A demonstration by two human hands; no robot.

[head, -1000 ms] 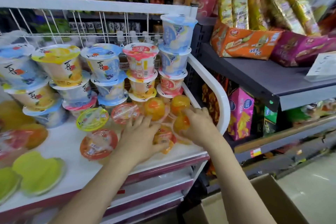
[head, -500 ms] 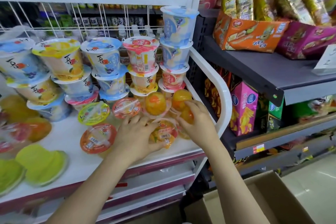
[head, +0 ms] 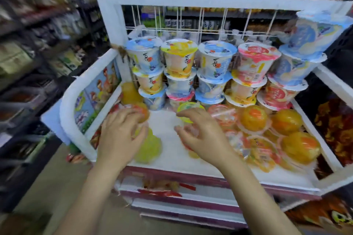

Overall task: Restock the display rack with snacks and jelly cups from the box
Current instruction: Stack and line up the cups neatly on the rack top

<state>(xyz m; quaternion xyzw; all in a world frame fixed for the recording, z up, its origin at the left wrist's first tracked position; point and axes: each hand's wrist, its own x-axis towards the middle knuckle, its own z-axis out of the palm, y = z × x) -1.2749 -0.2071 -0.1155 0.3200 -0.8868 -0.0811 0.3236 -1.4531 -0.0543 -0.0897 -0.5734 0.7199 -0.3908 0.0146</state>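
seemingly, the orange jelly cup (head: pixel 142 114) is gripped by the left hand (head: pixel 119 139); light, slippery, best held by its rim. whether the curled right hand (head: pixel 202 137) holds anything cannot be told.

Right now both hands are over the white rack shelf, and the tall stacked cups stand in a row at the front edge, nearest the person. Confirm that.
Not quite. The left hand and right hand are over the white rack shelf, but the tall stacked cups stand in a row at the back, against the wire grid, as the head view shows.
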